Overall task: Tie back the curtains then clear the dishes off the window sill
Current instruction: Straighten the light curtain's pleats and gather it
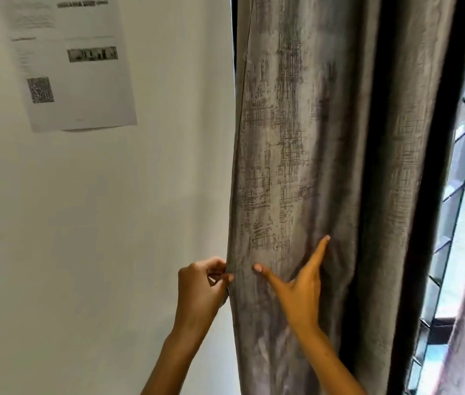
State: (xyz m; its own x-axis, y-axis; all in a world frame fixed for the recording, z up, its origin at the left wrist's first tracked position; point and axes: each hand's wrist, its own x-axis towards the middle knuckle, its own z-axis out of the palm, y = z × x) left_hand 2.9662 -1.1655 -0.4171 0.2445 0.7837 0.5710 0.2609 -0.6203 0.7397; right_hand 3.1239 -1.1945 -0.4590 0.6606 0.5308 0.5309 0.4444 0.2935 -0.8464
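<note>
White wall (97, 223) is backing the grey curtain (296, 138); left hand (200, 289) is pinching its edge, right hand (299, 292) is pressing flat, fingers spread. Gathered folds risk slipping loose.

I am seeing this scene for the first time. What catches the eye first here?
The grey curtain fills the middle, bunched beside the window grille at right. Low down, the left hand pinches its edge while the right hand presses flat on the cloth. A printed sheet hangs upper left.

Home room: grey curtain (296, 166), grilled window (459, 195).
</note>
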